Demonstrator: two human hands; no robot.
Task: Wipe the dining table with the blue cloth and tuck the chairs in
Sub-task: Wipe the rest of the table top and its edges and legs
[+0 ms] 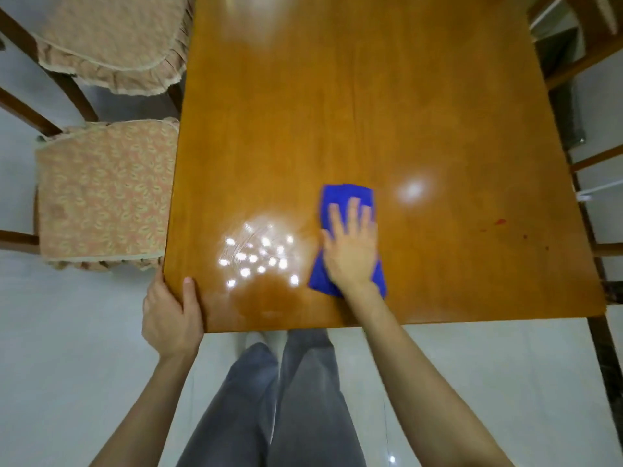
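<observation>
The wooden dining table [371, 106] fills the middle of the head view. A folded blue cloth [340, 197] lies on it near the front edge. My right hand [352, 246] presses flat on the cloth with straight fingers. My left hand [172, 311] grips the table's front left corner, thumb on top and fingers under the edge. Two chairs with peach cushions stand at the table's left side, a near chair [101, 193] and a far chair [111, 42]. Both are pulled out from the table.
Small red spots [499, 222] mark the table towards the right edge. Wooden chair frames [593, 62] stand along the right side. Pale tiled floor [67, 365] lies around the table, and my grey-trousered legs are below the front edge.
</observation>
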